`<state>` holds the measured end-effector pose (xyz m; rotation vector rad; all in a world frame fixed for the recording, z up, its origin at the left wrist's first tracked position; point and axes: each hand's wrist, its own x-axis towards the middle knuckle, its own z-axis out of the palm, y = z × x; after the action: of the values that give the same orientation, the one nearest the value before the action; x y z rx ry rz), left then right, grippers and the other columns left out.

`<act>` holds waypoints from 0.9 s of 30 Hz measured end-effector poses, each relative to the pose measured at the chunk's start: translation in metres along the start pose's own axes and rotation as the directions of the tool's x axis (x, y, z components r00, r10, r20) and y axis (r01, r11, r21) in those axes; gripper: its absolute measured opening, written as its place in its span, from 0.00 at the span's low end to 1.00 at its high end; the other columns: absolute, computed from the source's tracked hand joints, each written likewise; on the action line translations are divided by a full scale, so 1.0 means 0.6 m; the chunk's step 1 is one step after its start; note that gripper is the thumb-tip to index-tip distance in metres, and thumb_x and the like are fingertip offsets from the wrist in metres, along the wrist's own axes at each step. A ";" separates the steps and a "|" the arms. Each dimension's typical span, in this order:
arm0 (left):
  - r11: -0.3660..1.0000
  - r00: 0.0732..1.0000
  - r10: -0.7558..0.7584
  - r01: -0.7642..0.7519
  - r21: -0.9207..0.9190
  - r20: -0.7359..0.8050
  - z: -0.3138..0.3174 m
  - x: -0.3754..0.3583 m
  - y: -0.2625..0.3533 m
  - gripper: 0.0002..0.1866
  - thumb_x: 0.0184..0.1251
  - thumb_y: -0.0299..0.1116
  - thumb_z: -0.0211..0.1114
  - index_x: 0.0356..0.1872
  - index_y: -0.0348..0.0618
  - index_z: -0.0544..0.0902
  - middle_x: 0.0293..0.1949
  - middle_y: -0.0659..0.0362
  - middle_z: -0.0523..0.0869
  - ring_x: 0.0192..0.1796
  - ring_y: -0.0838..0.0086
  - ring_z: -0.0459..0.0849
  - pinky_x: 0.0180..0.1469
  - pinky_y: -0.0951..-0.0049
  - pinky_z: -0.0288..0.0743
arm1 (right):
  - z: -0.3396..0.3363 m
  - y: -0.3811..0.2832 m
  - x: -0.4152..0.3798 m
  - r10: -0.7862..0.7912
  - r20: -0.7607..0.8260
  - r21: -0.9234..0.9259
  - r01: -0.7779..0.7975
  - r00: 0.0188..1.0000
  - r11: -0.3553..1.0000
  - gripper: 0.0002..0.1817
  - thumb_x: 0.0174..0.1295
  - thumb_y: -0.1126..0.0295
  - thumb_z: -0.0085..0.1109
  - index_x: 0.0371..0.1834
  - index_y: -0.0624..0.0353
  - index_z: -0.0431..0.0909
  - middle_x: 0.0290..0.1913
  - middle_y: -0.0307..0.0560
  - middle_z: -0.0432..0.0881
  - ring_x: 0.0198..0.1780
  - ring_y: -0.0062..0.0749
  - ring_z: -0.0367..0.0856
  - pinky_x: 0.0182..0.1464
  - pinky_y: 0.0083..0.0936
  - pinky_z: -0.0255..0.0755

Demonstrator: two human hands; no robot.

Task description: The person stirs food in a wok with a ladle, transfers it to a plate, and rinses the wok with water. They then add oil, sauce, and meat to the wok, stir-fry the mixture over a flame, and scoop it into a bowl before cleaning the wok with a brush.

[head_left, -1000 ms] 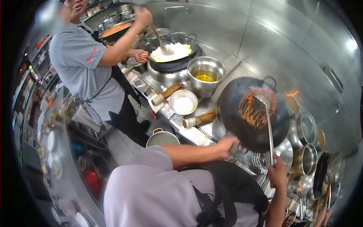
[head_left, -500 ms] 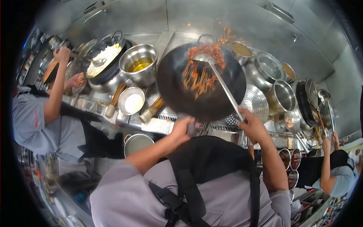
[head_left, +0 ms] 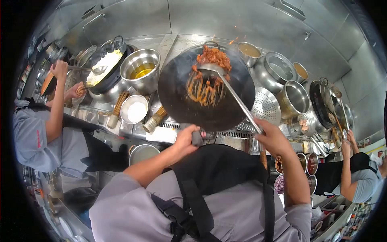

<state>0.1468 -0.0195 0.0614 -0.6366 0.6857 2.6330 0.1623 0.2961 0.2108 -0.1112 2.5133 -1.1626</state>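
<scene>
My left hand (head_left: 185,140) is closed around the handle at the near side of a large black wok (head_left: 173,92), with a dark grey cloth (head_left: 197,138) bunched in the grip. Reddish-orange chopped food (head_left: 217,57) is heaped toward the wok's far side, with oily streaks running down from it and some smoke rising. In my right hand (head_left: 271,138) is the long handle of a steel ladle (head_left: 240,98). Its bowl rests against the near edge of the food. Small flames flicker beyond the far rim.
Left of the wok stand a steel pot of yellow oil (head_left: 128,78), a white-filled bowl (head_left: 134,109) and bamboo brushes (head_left: 155,119). At right are a perforated strainer (head_left: 266,107) and several pots. Co-workers (head_left: 52,125) (head_left: 358,177) handle utensils on both sides.
The ladle bowl and food have shifted slightly relative to the wok, with the food more heaped at the far side. The flames beyond the rim have shrunk. The whole view has moved a little.
</scene>
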 end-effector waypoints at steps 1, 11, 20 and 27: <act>1.000 0.999 -0.030 0.030 -0.004 -0.014 0.012 -0.027 0.008 0.06 0.69 0.23 0.60 0.43 0.36 0.74 0.36 0.52 0.79 0.37 0.62 0.81 0.43 0.61 0.83 | -0.015 -0.005 -0.026 -0.040 0.016 0.005 0.040 0.999 0.999 0.32 0.63 0.74 0.63 0.73 0.54 0.70 0.26 0.39 0.76 0.19 0.22 0.73 0.23 0.25 0.70; 0.998 0.992 0.062 -0.060 0.023 -0.109 0.020 0.078 0.015 0.06 0.68 0.23 0.62 0.42 0.39 0.74 0.38 0.54 0.78 0.36 0.64 0.80 0.43 0.64 0.84 | 0.025 0.004 0.038 0.025 0.010 -0.010 -0.025 1.000 1.000 0.34 0.65 0.73 0.61 0.76 0.54 0.66 0.27 0.40 0.79 0.24 0.24 0.77 0.28 0.27 0.73; 0.999 0.999 0.028 -0.027 -0.030 0.037 0.074 0.105 0.068 0.06 0.69 0.25 0.60 0.43 0.39 0.74 0.36 0.52 0.80 0.37 0.63 0.82 0.43 0.63 0.83 | -0.037 -0.027 -0.026 0.093 0.111 -0.013 -0.092 0.989 0.996 0.33 0.64 0.76 0.61 0.74 0.55 0.68 0.25 0.41 0.78 0.20 0.23 0.76 0.24 0.24 0.72; 0.997 0.999 0.045 -0.046 0.070 0.018 0.044 -0.031 0.015 0.06 0.69 0.24 0.59 0.44 0.37 0.75 0.35 0.51 0.79 0.37 0.62 0.81 0.43 0.63 0.83 | 0.062 0.036 -0.027 -0.009 0.008 0.708 0.001 1.000 0.706 0.39 0.64 0.78 0.58 0.79 0.52 0.57 0.28 0.42 0.79 0.21 0.25 0.76 0.23 0.21 0.70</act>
<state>0.1499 -0.0170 0.0949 -0.5852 0.7929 2.6391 0.1923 0.2870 0.1775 0.0836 1.8675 -2.0332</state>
